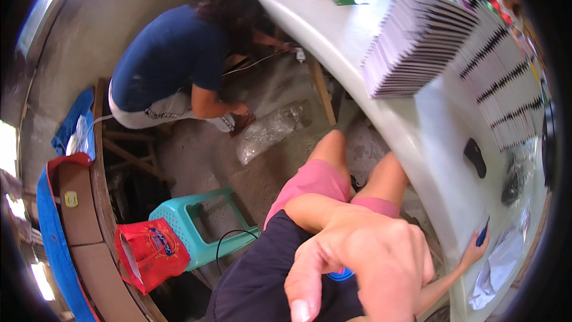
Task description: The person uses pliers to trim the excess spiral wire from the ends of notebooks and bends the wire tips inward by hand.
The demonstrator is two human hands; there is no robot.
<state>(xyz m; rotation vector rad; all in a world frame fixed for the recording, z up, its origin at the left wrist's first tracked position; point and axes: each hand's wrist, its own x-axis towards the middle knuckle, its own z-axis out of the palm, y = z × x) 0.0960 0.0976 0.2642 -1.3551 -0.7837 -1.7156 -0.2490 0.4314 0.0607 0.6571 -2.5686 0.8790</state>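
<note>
My left hand point(375, 250) is raised very close to the camera. Its thumb stands apart from the bent fingers, whose tips are hidden, and nothing shows in it. Over at the right, my right hand point(472, 253) rests by the white-covered table point(432, 137), closed around a slim dark-blue pointed tool point(481, 235) whose kind I cannot make out. Beside that hand lies a crumpled whitish sheet point(496, 268). A flat black oval object point(475, 158) lies farther up the table. Tall stacks of spiral-bound notebooks point(417, 42) stand beyond it.
A person in a blue shirt point(167, 53) crouches at the far left, one hand near a white plug point(300, 55) by the table leg. Clear plastic wrap point(271, 131) lies on the floor. A teal stool point(179, 214) and a red bag point(154, 250) stand to my left.
</note>
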